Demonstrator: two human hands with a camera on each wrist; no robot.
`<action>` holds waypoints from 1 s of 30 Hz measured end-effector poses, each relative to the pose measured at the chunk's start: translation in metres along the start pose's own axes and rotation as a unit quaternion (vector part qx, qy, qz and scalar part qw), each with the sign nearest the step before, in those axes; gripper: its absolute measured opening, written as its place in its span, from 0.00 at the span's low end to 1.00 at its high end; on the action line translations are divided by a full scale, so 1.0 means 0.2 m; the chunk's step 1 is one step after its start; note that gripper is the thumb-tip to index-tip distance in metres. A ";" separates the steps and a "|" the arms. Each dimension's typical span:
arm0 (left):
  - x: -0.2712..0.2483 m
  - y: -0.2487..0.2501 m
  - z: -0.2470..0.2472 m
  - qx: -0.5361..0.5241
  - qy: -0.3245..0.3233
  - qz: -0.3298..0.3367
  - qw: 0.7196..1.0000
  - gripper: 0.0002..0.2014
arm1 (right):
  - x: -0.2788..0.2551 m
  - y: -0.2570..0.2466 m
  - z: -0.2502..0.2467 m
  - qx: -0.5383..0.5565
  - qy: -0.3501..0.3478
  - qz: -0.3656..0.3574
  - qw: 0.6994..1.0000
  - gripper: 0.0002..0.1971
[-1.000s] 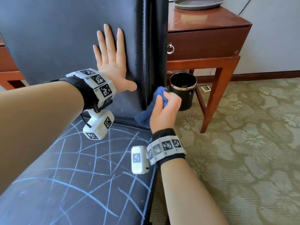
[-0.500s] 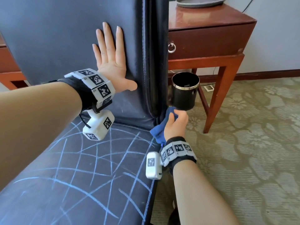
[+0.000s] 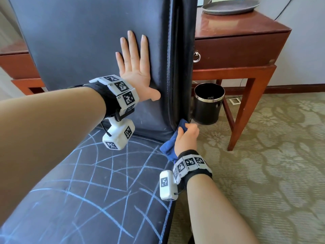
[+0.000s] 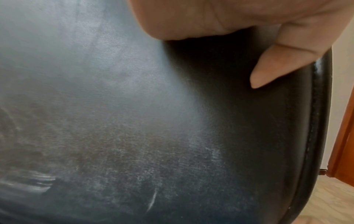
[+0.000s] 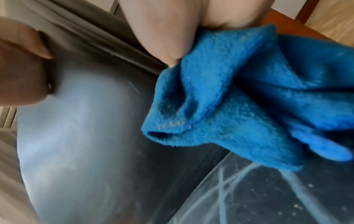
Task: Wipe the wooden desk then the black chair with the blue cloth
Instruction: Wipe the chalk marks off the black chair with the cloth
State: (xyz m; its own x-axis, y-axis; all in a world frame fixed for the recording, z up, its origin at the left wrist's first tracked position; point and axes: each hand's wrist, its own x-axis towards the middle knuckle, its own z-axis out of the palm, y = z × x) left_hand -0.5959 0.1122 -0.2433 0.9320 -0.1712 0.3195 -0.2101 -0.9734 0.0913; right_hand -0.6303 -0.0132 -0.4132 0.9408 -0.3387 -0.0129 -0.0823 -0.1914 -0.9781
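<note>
The black chair [image 3: 88, 41] shows pale blue chalk lines [image 3: 98, 182] below the hands; the gripped cloth [image 5: 239, 98] is blue.

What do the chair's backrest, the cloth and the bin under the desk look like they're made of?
Chair backrest: looks like black leather or faux leather, smooth with a dull sheen, fine grain and a stitched edge seam; which one I cannot tell.
Blue cloth: fuzzy looped pile, probably microfibre or terry.
Bin: glossy black with a shiny silver rim, likely metal or plastic.

Chair [image 3: 84, 50] before the desk [image 3: 237, 41], tray [image 3: 230, 7] on the desk, bin [image 3: 208, 104] seemingly beneath it, right of the chair
</note>
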 end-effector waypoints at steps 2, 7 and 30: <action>0.01 0.00 0.00 0.006 -0.007 -0.007 1.000 0.64 | -0.01 0.01 0.01 -0.003 -0.004 0.040 0.999 0.07; 0.01 -0.03 -0.03 0.025 -0.027 0.009 0.999 0.64 | -0.05 -0.07 0.06 0.042 0.024 0.055 0.997 0.15; -0.31 -1.28 -0.34 0.402 -0.225 0.059 0.886 0.35 | -0.01 -0.44 0.96 0.107 0.105 0.089 0.985 0.22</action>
State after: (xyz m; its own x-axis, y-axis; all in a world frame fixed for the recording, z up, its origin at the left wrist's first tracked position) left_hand -0.6213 0.3824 -0.2217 0.9790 -0.1460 -0.1425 -0.2040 -0.7075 -0.6766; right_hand -0.5614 0.1801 -0.3678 0.8272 -0.5368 -0.1663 -0.1466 0.0796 -0.9860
